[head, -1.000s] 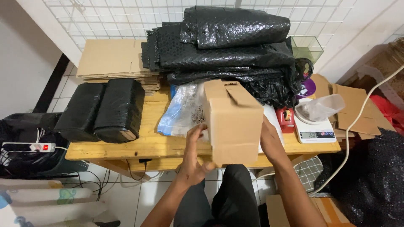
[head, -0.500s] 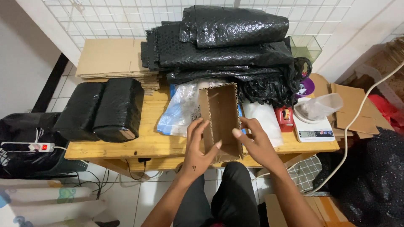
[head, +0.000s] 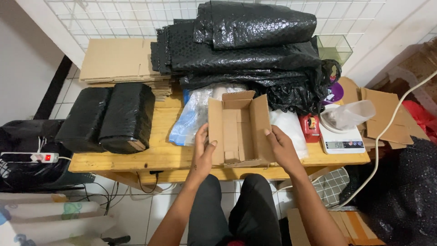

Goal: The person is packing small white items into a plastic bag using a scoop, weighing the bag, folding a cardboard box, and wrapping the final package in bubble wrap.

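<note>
Since 0.5 s ago, the small brown cardboard box has been turned open-side up; it's being steadied on the wooden surface, left hand & right hand gripping its side flaps, kept spread.

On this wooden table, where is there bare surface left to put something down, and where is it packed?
Bare wood on the table shows as a front strip between the black wrapped bundles and the open cardboard box, which the left hand and right hand hold. The back is crowded with black bubble wrap and flat cardboard; the scale fills the right end.
</note>
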